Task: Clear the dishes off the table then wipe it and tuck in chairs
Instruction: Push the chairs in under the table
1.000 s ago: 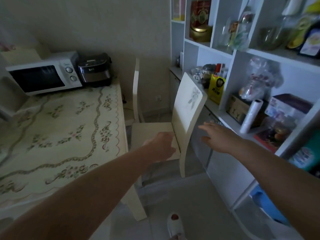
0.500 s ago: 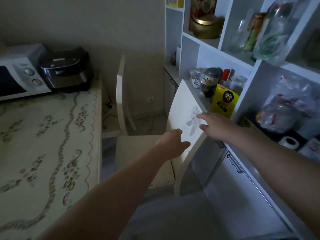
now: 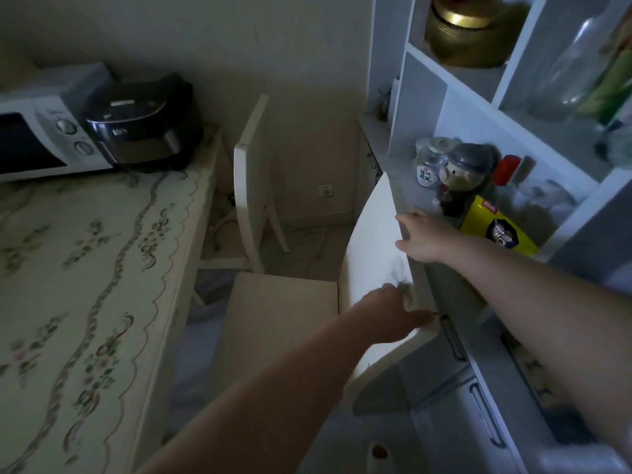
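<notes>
A cream chair (image 3: 284, 313) stands pulled out from the table (image 3: 85, 268), its backrest toward the shelving on the right. My left hand (image 3: 390, 314) grips the near end of the backrest's top edge, fingers curled over it. My right hand (image 3: 425, 236) holds the far end of the same edge, thumb on the front face. The table carries a floral cloth and no dishes in the part I see. A second cream chair (image 3: 251, 186) stands further back beside the table's edge.
A white microwave (image 3: 41, 135) and a dark rice cooker (image 3: 140, 121) sit at the table's far end. White shelving (image 3: 513, 138) with jars, a yellow packet (image 3: 499, 230) and cabinet doors below runs close along the right. A narrow floor strip lies between chair and cabinets.
Both hands reached forward from open air to the chair's backrest and now hold its top edge. My view moved closer to the chair and shelving.
</notes>
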`<state>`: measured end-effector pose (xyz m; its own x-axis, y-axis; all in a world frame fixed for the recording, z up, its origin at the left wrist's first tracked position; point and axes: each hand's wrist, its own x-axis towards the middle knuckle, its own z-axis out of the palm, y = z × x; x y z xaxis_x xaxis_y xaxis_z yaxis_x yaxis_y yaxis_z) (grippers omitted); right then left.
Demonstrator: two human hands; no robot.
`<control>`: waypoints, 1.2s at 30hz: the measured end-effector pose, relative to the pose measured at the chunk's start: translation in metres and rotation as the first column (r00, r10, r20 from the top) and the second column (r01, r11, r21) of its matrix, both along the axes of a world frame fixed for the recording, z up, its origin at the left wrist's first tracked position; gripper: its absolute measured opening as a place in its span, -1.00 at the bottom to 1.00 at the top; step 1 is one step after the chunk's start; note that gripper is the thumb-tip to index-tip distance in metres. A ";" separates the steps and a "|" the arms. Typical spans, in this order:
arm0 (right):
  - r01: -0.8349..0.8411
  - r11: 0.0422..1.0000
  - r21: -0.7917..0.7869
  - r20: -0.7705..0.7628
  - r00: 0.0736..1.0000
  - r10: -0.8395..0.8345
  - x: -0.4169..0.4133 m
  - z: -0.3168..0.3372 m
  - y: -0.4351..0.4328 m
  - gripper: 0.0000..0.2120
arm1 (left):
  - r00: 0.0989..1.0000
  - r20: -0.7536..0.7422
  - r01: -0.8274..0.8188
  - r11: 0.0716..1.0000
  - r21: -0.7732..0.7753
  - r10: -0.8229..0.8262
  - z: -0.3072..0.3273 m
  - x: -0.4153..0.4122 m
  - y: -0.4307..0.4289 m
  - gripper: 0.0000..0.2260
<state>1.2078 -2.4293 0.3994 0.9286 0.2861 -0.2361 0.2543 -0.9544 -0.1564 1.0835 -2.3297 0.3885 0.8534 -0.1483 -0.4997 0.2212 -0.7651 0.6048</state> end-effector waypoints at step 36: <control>0.310 0.941 0.135 -0.068 0.950 -0.304 -0.002 -0.044 0.031 -0.17 | 0.939 0.022 -0.331 0.920 -0.212 0.343 -0.048 -0.029 -0.031 -0.02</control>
<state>1.2053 -2.3985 0.3557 0.9660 0.0227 -0.2575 -0.0578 -0.9520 -0.3007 1.0548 -2.3610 0.3409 0.8968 0.0605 -0.4383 0.4049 -0.5117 0.7578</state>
